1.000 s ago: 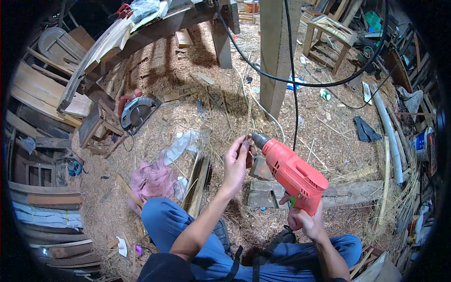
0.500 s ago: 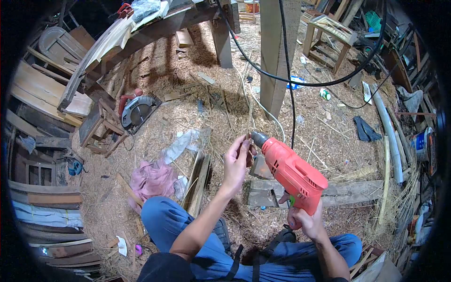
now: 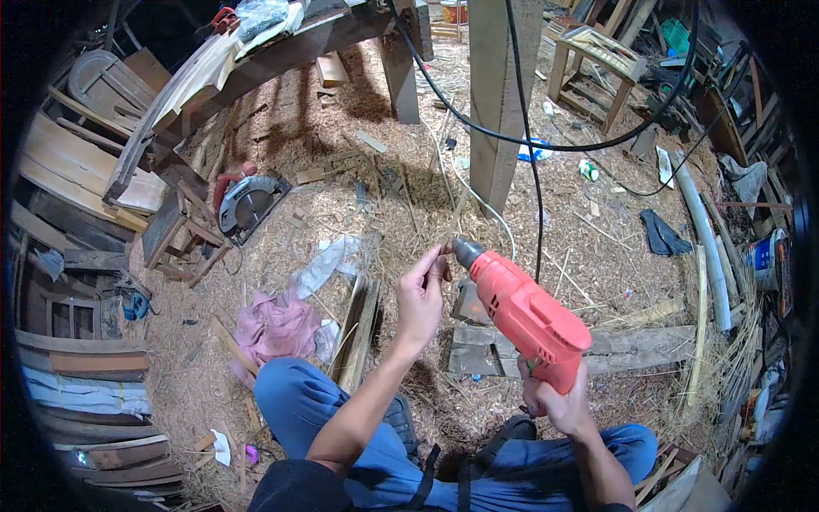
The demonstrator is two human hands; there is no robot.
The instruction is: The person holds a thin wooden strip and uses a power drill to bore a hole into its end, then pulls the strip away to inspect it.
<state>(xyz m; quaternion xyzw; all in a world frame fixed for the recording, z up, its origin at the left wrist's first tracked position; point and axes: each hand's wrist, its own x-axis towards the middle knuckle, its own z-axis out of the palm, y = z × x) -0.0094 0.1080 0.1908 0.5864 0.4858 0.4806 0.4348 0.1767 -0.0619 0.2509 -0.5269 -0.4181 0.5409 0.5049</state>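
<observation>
My right hand (image 3: 554, 401) is wrapped round the grip of a red power drill (image 3: 533, 320), whose body points up and to the left. Its dark chuck (image 3: 467, 253) sits right beside the fingertips of my left hand (image 3: 422, 294). That hand is closed in a pinch on a thin tan stick (image 3: 459, 215), which slants up and away from the fingers. The lower end of the stick is hidden by the fingers near the chuck. Both hands are raised above the shaving-covered floor, in front of my bent knees.
A circular saw (image 3: 249, 205) rests beside a small wooden stool (image 3: 183, 230) on the left. Pink cloth (image 3: 277, 324) and planks (image 3: 358, 333) lie near my knee. A wooden post (image 3: 503, 111) stands ahead, with a black cable (image 3: 589, 152) looping across. Another board (image 3: 640, 350) lies right.
The stick's far end has swung slightly to the right. My left hand and the drill have shifted a little to the left, with the pinch and the grip kept.
</observation>
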